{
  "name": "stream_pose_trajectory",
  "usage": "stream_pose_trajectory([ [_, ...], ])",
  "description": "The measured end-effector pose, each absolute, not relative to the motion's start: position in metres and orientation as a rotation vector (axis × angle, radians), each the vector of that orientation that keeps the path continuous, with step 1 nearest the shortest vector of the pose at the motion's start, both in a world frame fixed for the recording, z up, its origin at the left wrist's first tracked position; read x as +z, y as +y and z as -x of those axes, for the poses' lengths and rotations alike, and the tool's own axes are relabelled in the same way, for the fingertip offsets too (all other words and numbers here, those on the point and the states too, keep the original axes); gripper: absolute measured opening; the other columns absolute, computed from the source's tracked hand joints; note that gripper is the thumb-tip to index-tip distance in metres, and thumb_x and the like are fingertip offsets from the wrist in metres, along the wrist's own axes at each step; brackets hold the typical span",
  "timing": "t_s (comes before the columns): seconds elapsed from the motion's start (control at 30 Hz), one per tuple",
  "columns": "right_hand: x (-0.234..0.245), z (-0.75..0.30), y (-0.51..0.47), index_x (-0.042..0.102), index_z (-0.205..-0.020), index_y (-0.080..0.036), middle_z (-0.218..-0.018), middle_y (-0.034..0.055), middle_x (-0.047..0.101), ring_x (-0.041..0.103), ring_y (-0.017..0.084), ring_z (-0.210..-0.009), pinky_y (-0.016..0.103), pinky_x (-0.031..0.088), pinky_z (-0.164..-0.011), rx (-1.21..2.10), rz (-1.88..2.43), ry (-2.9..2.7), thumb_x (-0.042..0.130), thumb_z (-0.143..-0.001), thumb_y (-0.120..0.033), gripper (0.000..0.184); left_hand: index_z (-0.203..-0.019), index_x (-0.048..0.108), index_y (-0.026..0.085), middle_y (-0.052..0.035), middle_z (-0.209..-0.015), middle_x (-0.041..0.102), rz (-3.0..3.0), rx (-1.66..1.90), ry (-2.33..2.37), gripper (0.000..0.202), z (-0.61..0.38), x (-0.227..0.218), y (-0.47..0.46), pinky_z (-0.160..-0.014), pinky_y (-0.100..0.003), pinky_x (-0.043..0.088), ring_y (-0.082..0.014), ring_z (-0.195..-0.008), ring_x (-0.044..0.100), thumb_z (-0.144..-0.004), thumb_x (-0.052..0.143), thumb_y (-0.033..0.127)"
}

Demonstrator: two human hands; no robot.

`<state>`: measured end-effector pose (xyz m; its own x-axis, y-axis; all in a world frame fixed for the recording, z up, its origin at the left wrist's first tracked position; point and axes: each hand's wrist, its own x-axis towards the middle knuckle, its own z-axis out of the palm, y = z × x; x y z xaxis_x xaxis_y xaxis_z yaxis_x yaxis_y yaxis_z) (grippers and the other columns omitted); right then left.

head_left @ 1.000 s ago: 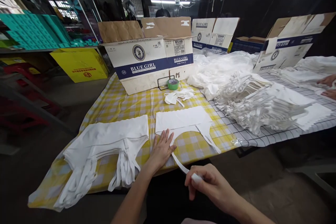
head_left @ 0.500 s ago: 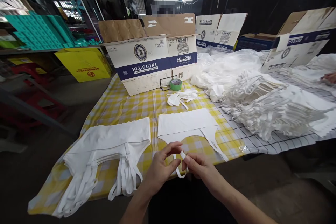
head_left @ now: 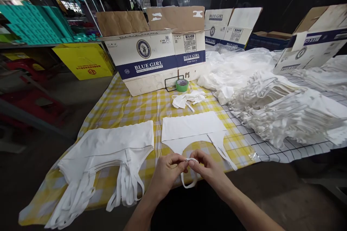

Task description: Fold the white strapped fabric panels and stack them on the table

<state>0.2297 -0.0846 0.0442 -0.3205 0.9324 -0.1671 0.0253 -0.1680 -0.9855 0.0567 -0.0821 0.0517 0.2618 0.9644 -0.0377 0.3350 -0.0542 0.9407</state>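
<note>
A white fabric piece (head_left: 191, 127) lies flat on the yellow checked tablecloth (head_left: 130, 106) in front of me. Its left strap (head_left: 189, 184) hangs in a loop over the table's near edge. My left hand (head_left: 166, 173) and my right hand (head_left: 208, 168) meet at the top of that loop, and both pinch the strap between thumb and fingers. The piece's right strap (head_left: 223, 151) lies loose on the cloth. A stack of finished white pieces (head_left: 108, 155) with dangling straps sits to the left of my hands.
An open "Blue Girl" carton (head_left: 154, 50) stands at the back, with a green tape roll (head_left: 182, 85) and white scraps (head_left: 187, 100) before it. A large heap of white pieces (head_left: 282, 108) covers the right side. More cartons (head_left: 309, 43) stand behind it.
My left hand left the fabric and met my right hand. The right hand brought the strap end up, folding the strap into a loop that both hands now pinch. Another person's hands at the right have left view.
</note>
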Motion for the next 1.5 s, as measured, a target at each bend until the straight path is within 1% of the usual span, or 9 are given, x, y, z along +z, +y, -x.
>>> stream_pose_trajectory([
  [0.13,0.037,-0.226,-0.078,0.063,-0.092,-0.021,-0.094,0.0046,0.057,0.052,0.018,-0.088,0.025,0.04,-0.066,1.292,1.156,-1.53,0.059,-0.08,-0.042,0.025,-0.077,0.068,0.016,-0.002,-0.062,0.065,-1.377,0.789,1.175,0.023,-0.061,0.045,-0.079,-0.061,-0.024,0.045,-0.015,-0.062,0.06,-0.079,0.057,0.036],
  [0.27,0.026,-0.219,-0.071,0.061,-0.083,-0.018,-0.08,0.0042,0.061,0.056,0.018,-0.08,0.029,0.042,-0.073,1.298,1.154,-1.439,0.052,-0.085,-0.042,0.026,-0.074,0.066,0.015,-0.0016,-0.061,0.064,-1.432,0.746,1.261,0.025,-0.066,0.036,-0.069,-0.059,-0.024,0.043,-0.0151,-0.061,0.06,-0.08,0.055,0.037],
  [0.43,0.022,-0.222,-0.047,0.056,-0.08,-0.018,-0.075,0.0028,0.062,0.055,0.016,-0.069,0.028,0.043,-0.067,1.228,1.214,-1.423,0.047,-0.087,-0.04,0.024,-0.08,0.065,0.02,-0.0013,-0.086,0.064,-1.887,0.83,1.534,0.008,-0.062,0.03,-0.037,-0.078,-0.03,0.043,-0.0178,-0.085,0.058,-0.076,0.06,0.025],
  [0.57,0.019,-0.226,-0.021,0.055,-0.079,-0.018,-0.067,0.0014,0.061,0.054,0.015,-0.063,0.026,0.042,-0.061,1.193,1.263,-1.539,0.045,-0.086,-0.034,0.02,-0.097,0.063,0.021,-0.0031,-0.097,0.06,-2.244,0.68,1.599,0.023,-0.056,0.017,-0.003,-0.086,-0.033,0.04,-0.0192,-0.095,0.053,-0.075,0.061,0.017],
  [0.7,0.008,-0.224,0.0,0.058,-0.08,-0.017,-0.068,0.0016,0.062,0.056,0.015,-0.064,0.026,0.042,-0.062,1.104,1.31,-1.674,0.045,-0.083,-0.029,0.018,-0.086,0.064,0.019,-0.0049,-0.09,0.058,-2.52,0.412,1.478,0.01,-0.057,0.003,0.021,-0.083,-0.035,0.041,-0.0194,-0.089,0.054,-0.079,0.056,0.017],
  [0.8,-0.002,-0.225,0.013,0.063,-0.083,-0.016,-0.072,0.0034,0.065,0.058,0.017,-0.067,0.027,0.043,-0.063,1.011,1.352,-1.786,0.045,-0.081,-0.028,0.02,-0.076,0.062,0.015,-0.008,-0.083,0.058,-2.637,0.341,1.38,0.016,-0.058,-0.002,0.031,-0.082,-0.038,0.04,-0.0204,-0.084,0.055,-0.082,0.048,0.012],
  [1.0,-0.009,-0.226,0.033,0.064,-0.08,-0.018,-0.074,0.0032,0.066,0.058,0.016,-0.067,0.025,0.041,-0.062,0.765,1.397,-2.061,0.041,-0.08,-0.017,0.022,-0.085,0.068,0.019,-0.0059,-0.087,0.06,-2.287,0.554,1.401,0.02,-0.05,-0.004,0.039,-0.083,-0.032,0.04,-0.0202,-0.093,0.053,-0.078,0.051,0.013],
  [1.13,-0.007,-0.222,0.04,0.062,-0.073,-0.018,-0.072,0.0025,0.064,0.055,0.015,-0.065,0.024,0.038,-0.061,0.681,1.362,-2.185,0.045,-0.077,-0.012,0.019,-0.086,0.07,0.02,-0.003,-0.087,0.06,-2.129,0.591,1.402,0.019,-0.045,-0.002,0.043,-0.075,-0.026,0.043,-0.0166,-0.085,0.056,-0.075,0.054,0.022],
  [1.5,-0.006,-0.211,0.047,0.058,-0.075,-0.017,-0.073,0.0031,0.061,0.052,0.013,-0.063,0.023,0.032,-0.059,0.411,1.371,-2.399,0.042,-0.085,-0.01,0.02,-0.077,0.071,0.018,-0.0013,-0.08,0.06,-1.983,0.64,1.359,0.018,-0.041,-0.003,0.049,-0.061,-0.021,0.038,-0.013,-0.07,0.055,-0.072,0.055,0.024],
])
